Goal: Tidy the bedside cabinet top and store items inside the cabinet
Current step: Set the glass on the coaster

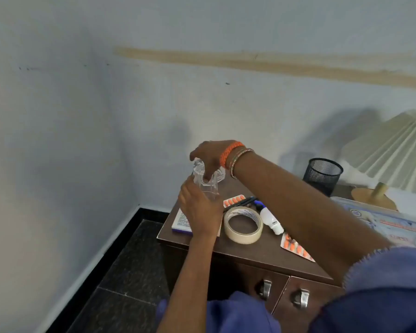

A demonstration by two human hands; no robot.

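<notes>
Clear bottle upright, long axis vertical; left hand grips body, right hand fingers grip top.

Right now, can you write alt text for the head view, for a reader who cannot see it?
Both hands hold clear glasses above a dark wooden bedside cabinet: the right hand grips from above, the left hand from the side. On top lie a tape roll, pill strips, a bulb and a mesh cup.
</notes>
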